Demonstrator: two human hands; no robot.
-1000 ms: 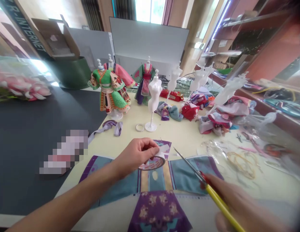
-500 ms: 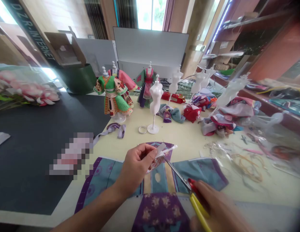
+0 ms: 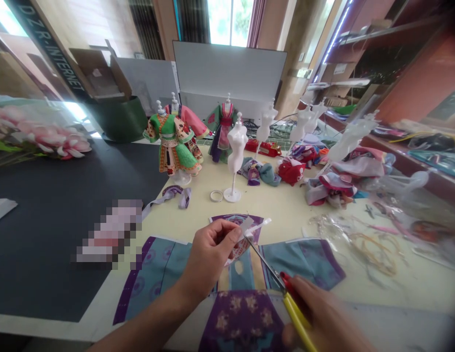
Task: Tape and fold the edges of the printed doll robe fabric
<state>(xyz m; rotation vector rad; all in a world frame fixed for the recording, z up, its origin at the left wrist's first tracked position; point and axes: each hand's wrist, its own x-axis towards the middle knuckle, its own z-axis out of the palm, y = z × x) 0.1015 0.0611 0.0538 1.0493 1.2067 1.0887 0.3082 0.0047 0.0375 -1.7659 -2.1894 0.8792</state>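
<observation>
My left hand [image 3: 208, 254] is shut on a roll of tape [image 3: 236, 252], which stands on edge with a pale strip of tape [image 3: 256, 227] pulled out at the top. My right hand [image 3: 315, 313] grips yellow-handled scissors [image 3: 295, 308] with red finger loops. The scissor blades [image 3: 264, 266] reach up to the left, their tips right by the tape strip. Beneath both hands lies a printed doll-dress fabric panel [image 3: 304, 261] in teal and purple, with a purple floral section [image 3: 242, 318] at its lower edge.
The cream table [image 3: 286, 215] holds white doll mannequins [image 3: 237, 142], a dressed green doll costume [image 3: 172, 142], and fabric scraps [image 3: 333, 183]. A plastic bag with yellow cord [image 3: 374, 254] lies right. A black mat [image 3: 47, 244] extends left, beside pink artificial flowers [image 3: 47, 137].
The scissors have moved left and up, bringing their tips from well right of the tape to right by its strip. My left hand has turned the roll upright. The view has shifted slightly.
</observation>
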